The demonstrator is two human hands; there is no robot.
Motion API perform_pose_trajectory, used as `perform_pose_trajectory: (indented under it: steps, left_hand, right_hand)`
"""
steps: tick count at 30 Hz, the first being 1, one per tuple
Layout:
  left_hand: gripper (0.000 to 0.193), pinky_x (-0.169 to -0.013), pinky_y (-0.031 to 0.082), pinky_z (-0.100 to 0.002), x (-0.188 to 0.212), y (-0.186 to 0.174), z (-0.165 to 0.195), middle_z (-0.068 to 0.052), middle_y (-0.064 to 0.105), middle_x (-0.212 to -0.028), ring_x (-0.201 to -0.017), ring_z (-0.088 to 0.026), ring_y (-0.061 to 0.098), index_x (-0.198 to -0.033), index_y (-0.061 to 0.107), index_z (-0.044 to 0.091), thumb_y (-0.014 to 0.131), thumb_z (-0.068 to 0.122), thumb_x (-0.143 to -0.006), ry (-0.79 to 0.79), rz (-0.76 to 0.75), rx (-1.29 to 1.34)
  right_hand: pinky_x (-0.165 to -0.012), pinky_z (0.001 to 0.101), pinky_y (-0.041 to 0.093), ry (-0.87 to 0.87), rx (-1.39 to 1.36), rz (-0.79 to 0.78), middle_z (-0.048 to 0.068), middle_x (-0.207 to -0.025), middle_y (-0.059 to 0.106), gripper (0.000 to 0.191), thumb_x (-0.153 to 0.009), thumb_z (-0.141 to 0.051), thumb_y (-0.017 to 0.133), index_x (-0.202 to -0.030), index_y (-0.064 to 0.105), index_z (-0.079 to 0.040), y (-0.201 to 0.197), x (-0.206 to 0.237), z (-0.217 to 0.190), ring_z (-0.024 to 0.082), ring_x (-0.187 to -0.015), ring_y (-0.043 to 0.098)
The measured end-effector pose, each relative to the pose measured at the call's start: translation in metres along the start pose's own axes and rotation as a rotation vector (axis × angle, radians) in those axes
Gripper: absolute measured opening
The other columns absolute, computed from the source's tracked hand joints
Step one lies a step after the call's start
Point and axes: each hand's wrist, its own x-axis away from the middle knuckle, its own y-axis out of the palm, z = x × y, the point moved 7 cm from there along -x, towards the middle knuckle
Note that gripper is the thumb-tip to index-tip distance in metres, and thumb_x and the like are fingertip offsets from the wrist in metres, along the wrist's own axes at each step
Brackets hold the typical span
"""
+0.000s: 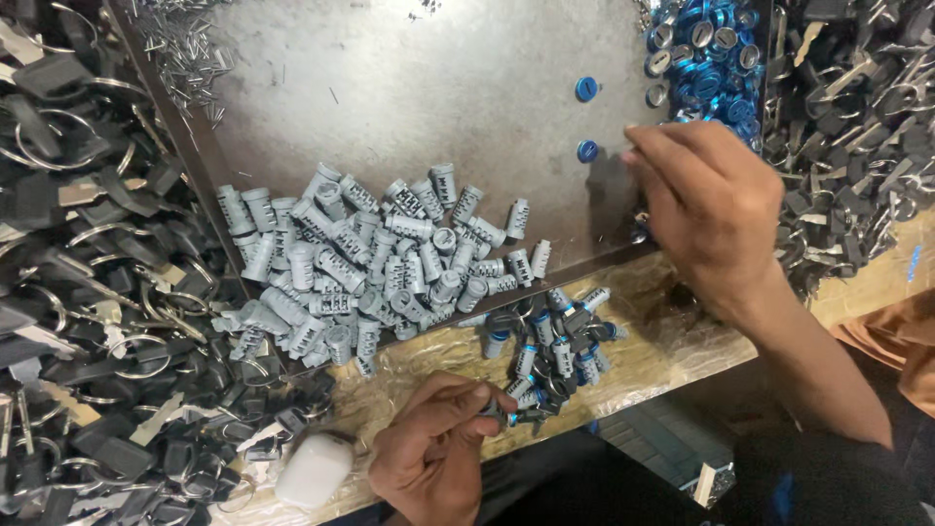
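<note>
My left hand (433, 450) is at the bottom centre, closed around a small lock cylinder with a black key (506, 415) sticking out to the right. My right hand (706, 209) reaches up to the right edge of a metal tray (419, 88), fingers curled just below a loose blue cap (587, 151); whether it holds anything is hidden. A pile of grey lock cylinders (370, 258) fills the tray's lower part. A smaller heap of cylinders with blue caps and black keys (550, 346) lies between my hands.
Heaps of black-headed keys on rings (88, 292) lie at the left and at the right (857, 127). Blue caps (706, 54) are piled at the top right. Thin metal pins (180, 44) lie top left. A white oval case (314, 470) sits beside my left hand.
</note>
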Motion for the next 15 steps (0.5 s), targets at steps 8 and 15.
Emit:
perform_pose_trajectory:
  steps: [8, 15]
  left_hand:
    - [0.022, -0.072, 0.060, -0.027, 0.002, 0.006, -0.003, -0.020, 0.074, -0.093, -0.085, -0.024, 0.075, -0.109, 0.070, -0.009, 0.066, -0.020, -0.091, -0.069, -0.071, 0.061]
    - [0.014, -0.071, 0.057, -0.026, 0.011, 0.015, 0.006, -0.014, 0.075, -0.092, -0.081, -0.017, 0.073, -0.104, 0.074, -0.004, 0.071, -0.012, -0.094, 0.071, -0.231, -0.116]
  right_hand:
    - [-0.071, 0.0407, 0.053, -0.202, -0.073, -0.138, 0.014, -0.101, 0.066, 0.034, -0.088, 0.008, 0.071, -0.120, 0.069, -0.002, 0.007, -0.024, -0.013, 0.032, -0.085, 0.065]
    - [-0.055, 0.0341, 0.051, -0.281, -0.591, -0.011, 0.014, -0.087, 0.069, 0.023, -0.085, 0.005, 0.082, -0.102, 0.067, 0.008, -0.039, 0.059, -0.107, 0.023, -0.067, 0.067]
